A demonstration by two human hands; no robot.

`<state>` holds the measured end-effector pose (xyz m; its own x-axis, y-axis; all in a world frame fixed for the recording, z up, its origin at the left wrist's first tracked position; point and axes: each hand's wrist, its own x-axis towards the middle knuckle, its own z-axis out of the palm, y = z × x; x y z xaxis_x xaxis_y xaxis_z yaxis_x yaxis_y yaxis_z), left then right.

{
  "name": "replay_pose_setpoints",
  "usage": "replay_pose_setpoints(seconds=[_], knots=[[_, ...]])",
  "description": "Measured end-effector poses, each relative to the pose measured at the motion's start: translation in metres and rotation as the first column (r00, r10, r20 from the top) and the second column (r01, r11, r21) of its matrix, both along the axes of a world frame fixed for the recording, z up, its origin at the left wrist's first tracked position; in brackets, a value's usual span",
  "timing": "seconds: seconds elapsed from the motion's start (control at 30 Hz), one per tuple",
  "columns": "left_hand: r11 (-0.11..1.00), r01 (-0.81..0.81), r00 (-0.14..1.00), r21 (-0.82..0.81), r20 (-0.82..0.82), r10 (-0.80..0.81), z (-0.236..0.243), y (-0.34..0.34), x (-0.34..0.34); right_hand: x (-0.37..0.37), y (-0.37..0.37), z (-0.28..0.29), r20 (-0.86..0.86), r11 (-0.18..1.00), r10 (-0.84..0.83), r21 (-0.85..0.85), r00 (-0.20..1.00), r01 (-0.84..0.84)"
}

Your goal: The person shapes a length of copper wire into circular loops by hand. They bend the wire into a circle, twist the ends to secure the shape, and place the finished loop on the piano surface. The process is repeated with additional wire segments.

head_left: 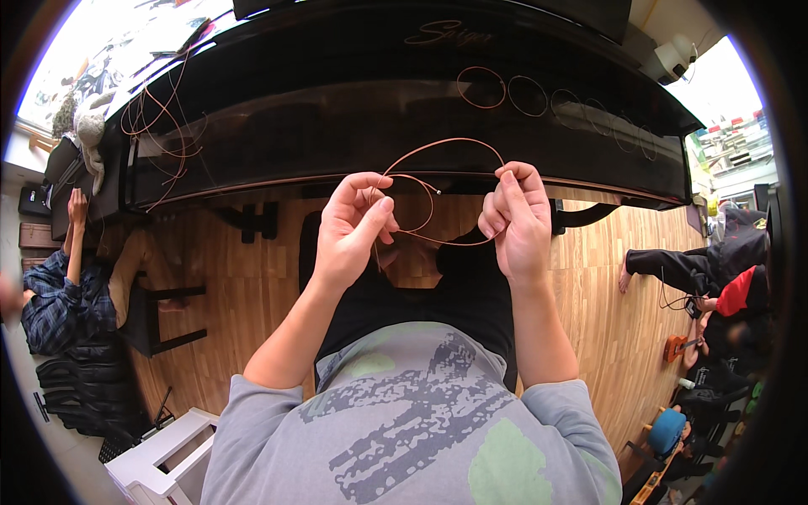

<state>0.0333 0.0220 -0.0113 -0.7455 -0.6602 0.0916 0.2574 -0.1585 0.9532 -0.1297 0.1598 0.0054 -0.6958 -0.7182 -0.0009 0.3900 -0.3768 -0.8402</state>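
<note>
Between my two hands, in front of a glossy black piano lid, a thin copper-coloured guitar string (442,141) is bent into a large loop. A smaller loop hangs inside it, and a small pale end piece shows at its right side. My left hand (352,229) is closed, pinching the string on the left with thumb and fingers. On the right, my right hand (520,220) also pinches it between thumb and fingertips. Further away on the black piano (337,109) lie a coiled copper-coloured string (481,68) and a paler coiled string (528,77), followed by several thin coils to the right.
Loose copper-coloured strings (172,126) lie tangled at the piano's left end. A person in a plaid shirt (71,307) sits at the left, beside a black stool (151,324). Another person (730,282) sits at the right near a small orange guitar (673,348). A white stand (164,454) is at lower left.
</note>
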Motion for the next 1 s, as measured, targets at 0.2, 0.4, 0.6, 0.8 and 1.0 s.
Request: replay_pose_setpoints(seconds=[0.2,0.4,0.6,0.8,1.0], knots=[[0.997,0.052,0.997,-0.057,0.056,-0.049,0.002,0.004,-0.001,0.005,0.001,0.004,-0.047,0.992,0.078,0.103,0.996,-0.073],[0.991,0.13,0.981,-0.018,0.148,-0.126,0.002,0.007,0.001,0.009,0.0,0.003,-0.168,0.97,0.086,0.238,0.982,-0.045],[0.952,0.179,0.983,0.25,-0.002,-0.185,0.0,0.01,-0.004,0.02,0.004,-0.005,-0.991,0.774,-0.131,-0.086,0.025,0.627],[0.892,0.257,0.965,0.372,-0.147,-0.217,0.001,0.008,-0.009,0.033,0.005,0.008,-0.911,0.918,0.144,0.268,0.385,0.291],[0.953,0.153,0.988,0.262,-0.051,-0.145,-0.002,0.007,-0.009,0.025,0.01,0.004,-0.591,0.901,0.104,0.396,0.8,0.175]])
